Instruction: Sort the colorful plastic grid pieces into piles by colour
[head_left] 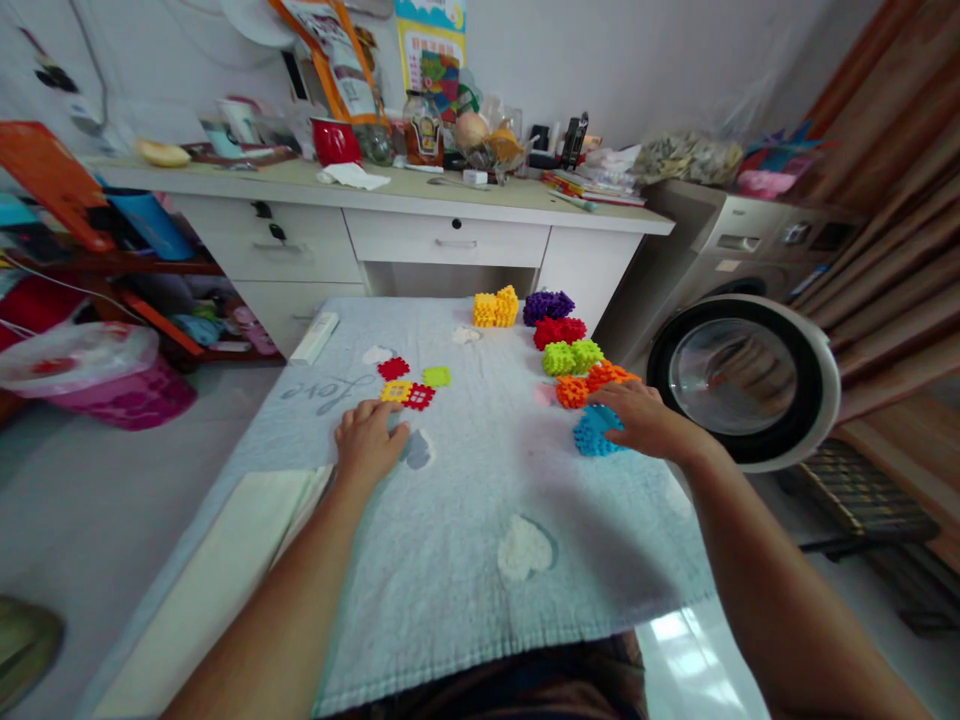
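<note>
My left hand (367,440) lies on the cloth with its fingers forward and thumb apart, its fingertips at the near edge of a yellow window-patterned plastic tile (395,391). A red window-patterned tile (420,397) adjoins it on the right, a solid red tile (393,368) lies behind, and a lime green tile (436,376) is to the right. At the right, my right hand (637,415) reaches over the blue interlocking tiles (595,432), thumb and fingers apart, fingertips near the orange tiles (572,391). Its fingers partly hide both stacks, and I see nothing held.
Lime green (572,357), red (559,332), purple (548,307) and yellow stacks (495,307) line the table's far right. A white box (315,338) lies far left. Behind stands a cluttered white desk (420,235); the washing machine door (742,380) hangs open at right.
</note>
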